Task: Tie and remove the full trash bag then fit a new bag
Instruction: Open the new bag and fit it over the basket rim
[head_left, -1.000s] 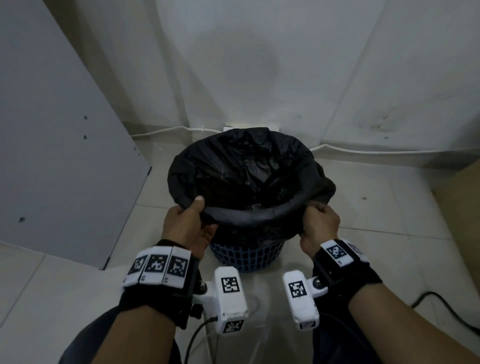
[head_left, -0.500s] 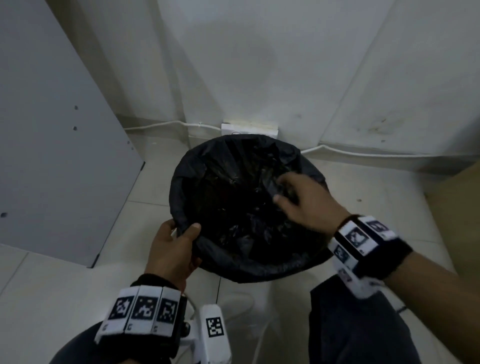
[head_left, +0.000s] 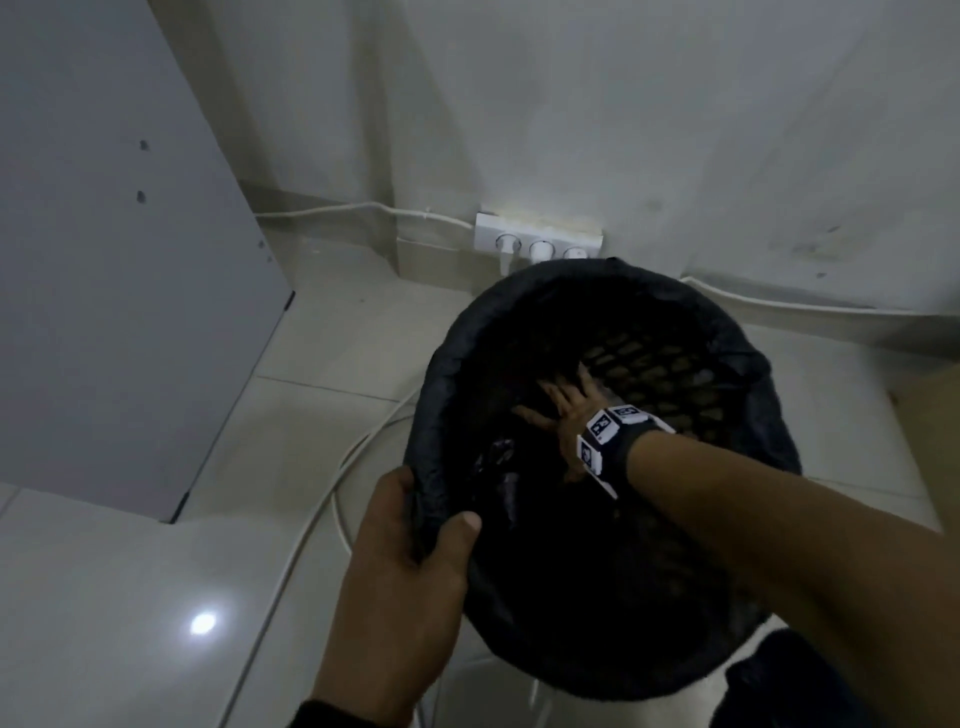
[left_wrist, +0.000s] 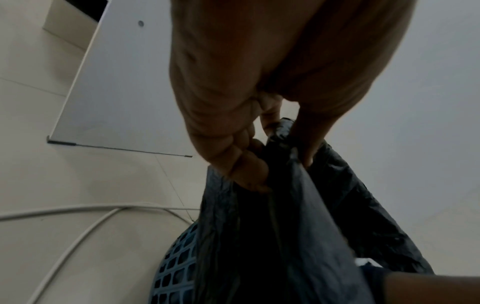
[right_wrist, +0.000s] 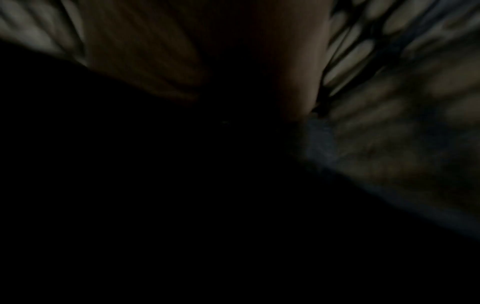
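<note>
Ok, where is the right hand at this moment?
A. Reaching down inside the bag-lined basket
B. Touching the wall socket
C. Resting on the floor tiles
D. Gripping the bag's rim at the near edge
A: the right hand is down inside the black trash bag lining the basket, fingers spread, while the left hand grips the rim.

Grey panel (head_left: 119, 270) stands at left on pale floor tiles (head_left: 104, 613), two small holes in its face. White power strip (head_left: 537, 240) sits at the wall base, plugs inserted. White cable (head_left: 317, 514) curves over the tiles. Bright light reflection (head_left: 202, 622) on floor.
</note>
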